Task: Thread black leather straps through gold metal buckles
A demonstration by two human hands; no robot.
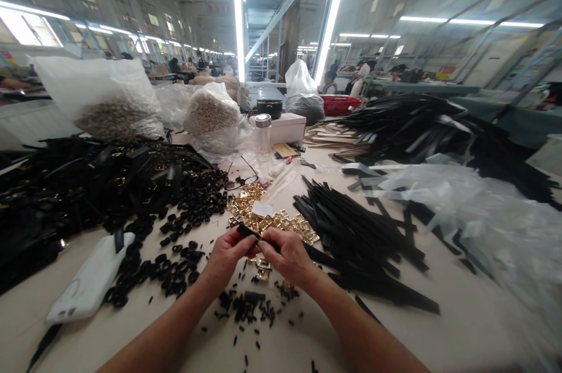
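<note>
1. Fingers [244, 243] of the left hand [226, 257]: pinched together on one end of a black strap [246, 231].
2. Right hand [286, 256]: fingers closed on the same strap, just beside the left. The strap is held between both hands, above the table [439, 326] and close to the body.
3. Strap, as judged: light and thin, limp along its length, stiffer across it. It looks smooth and probably a little slippery, so it is best pinched flat near the end, thumb over forefinger.
4. Buckle [263, 264]: gold, just below the hands. Whether it is held or lying on the table cannot be told.
5. Bits [250, 305]: small black pieces scattered under the wrists.
6. Buckles [274, 221]: gold heap just beyond the hands.
7. Straps [351, 226]: black pile to the right. Loops [193, 191]: black heap to the left.
8. Phone [90, 282]: white, at the far left. Bottle [263, 136] and bags [211, 112]: at the back.
</note>
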